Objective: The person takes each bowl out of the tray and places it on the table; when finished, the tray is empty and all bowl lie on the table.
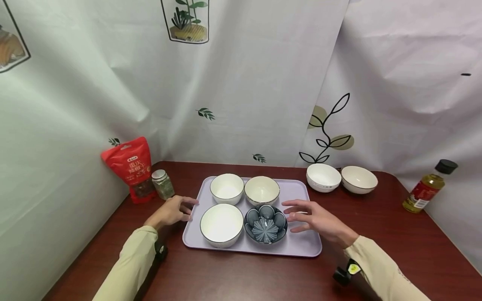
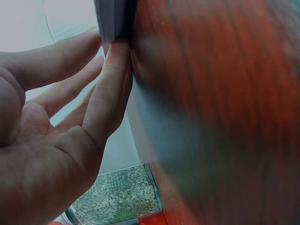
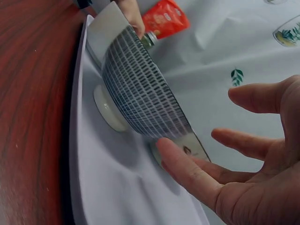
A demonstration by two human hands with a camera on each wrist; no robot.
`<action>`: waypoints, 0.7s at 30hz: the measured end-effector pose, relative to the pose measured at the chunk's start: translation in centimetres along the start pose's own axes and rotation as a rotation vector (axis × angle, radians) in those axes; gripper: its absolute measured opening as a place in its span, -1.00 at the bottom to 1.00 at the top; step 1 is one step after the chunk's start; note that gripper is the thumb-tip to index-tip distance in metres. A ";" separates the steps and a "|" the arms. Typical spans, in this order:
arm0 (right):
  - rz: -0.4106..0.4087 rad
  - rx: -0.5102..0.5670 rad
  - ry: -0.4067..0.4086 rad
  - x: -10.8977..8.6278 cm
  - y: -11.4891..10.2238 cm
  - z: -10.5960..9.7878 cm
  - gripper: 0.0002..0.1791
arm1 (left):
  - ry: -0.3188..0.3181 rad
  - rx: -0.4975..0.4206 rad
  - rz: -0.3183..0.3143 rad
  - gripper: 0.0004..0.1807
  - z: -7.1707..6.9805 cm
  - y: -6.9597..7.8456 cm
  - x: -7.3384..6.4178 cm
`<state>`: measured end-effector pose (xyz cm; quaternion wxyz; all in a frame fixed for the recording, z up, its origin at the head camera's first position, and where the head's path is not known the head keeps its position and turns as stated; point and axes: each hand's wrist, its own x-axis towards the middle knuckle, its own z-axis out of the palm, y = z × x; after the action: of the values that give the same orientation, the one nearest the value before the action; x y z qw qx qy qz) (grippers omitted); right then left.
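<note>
A pale lilac tray (image 1: 301,246) lies on the table with two white bowls (image 1: 227,188) (image 1: 222,225), a cream bowl (image 1: 262,190) and a dark blue-grey bowl (image 1: 265,224) with a petal pattern inside. My left hand (image 1: 175,210) is at the tray's left rim, and in the left wrist view its fingertips pinch the tray edge (image 2: 111,21). My right hand (image 1: 314,217) hovers over the tray's right side, fingers spread and holding nothing. In the right wrist view, its fingers sit beside the patterned outside of the dark bowl (image 3: 140,84).
Left of the tray, a red pouch (image 1: 132,167) leans by the curtain, next to a glass jar (image 1: 163,185) of dried green flakes. Two more bowls (image 1: 324,177) (image 1: 359,179) stand behind the tray's right end. An oil bottle (image 1: 427,188) with a black cap stands far right.
</note>
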<state>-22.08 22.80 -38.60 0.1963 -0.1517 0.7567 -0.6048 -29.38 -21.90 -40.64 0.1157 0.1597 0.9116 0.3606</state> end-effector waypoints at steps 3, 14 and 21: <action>-0.007 0.011 -0.018 0.4 0.1 0.4 -0.34 | -0.001 0.006 0.002 -0.42 0.0 0.0 0.0; -0.004 0.002 -0.038 1.5 0.7 1.7 -0.43 | 0.003 0.001 -0.003 -0.42 -0.2 0.1 0.1; -0.025 0.042 -0.087 1.9 1.1 2.5 -0.41 | -0.003 0.005 -0.003 -0.42 -0.1 0.0 0.0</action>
<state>-22.56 20.03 -40.40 0.2243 -0.1832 0.7327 -0.6159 -29.45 -21.97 -40.52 0.1173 0.1593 0.9125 0.3579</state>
